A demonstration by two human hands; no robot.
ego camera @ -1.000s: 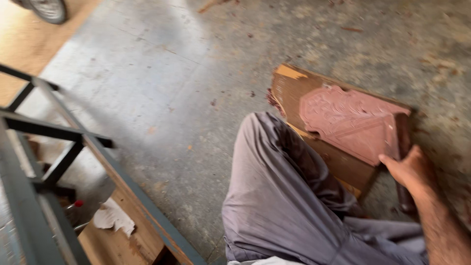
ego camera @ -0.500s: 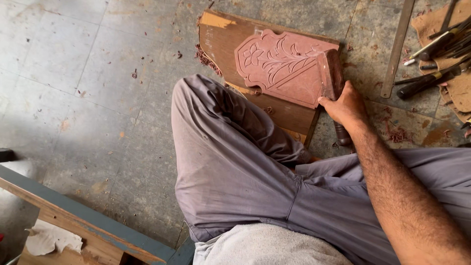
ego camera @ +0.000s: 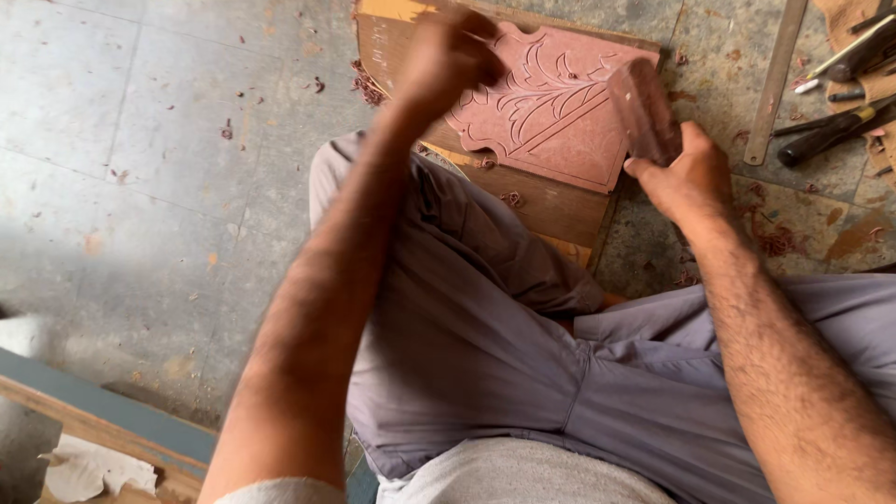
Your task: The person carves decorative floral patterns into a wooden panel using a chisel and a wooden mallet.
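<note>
Closest to the camera, the person's grey cloth trousers (ego camera: 485,373) fill the lower middle of the view, one knee bent up toward the work. At the lower left corner runs a grey-painted wooden frame edge (ego camera: 103,415) with a crumpled scrap of pale paper (ego camera: 93,467) beside it, both resting on the worn grey concrete floor (ego camera: 168,187), which is dotted with reddish wood shavings.

Beyond the knee, the right hand (ego camera: 691,177) is closed around a dark reddish-brown wooden mallet (ego camera: 644,112), whose blocky head points up and away, just over the right edge of the carving. The fingers wrap the handle fully, so the grip is tight on it.

Under and beyond it lies the reddish-pink carved wooden panel (ego camera: 551,112), cut with a leaf pattern and a scalloped outline. It rests flat on a larger brown wooden board (ego camera: 551,201) on the floor, just beyond the bent knee.

The left hand (ego camera: 448,56) is over the upper left part of the panel, curled into a fist. It is blurred, and whether it holds a tool I cannot tell.

Farther right, a long grey metal ruler (ego camera: 779,79) lies on the floor, and past it a cluster of dark-handled carving tools (ego camera: 840,121) sits at the upper right corner.
</note>
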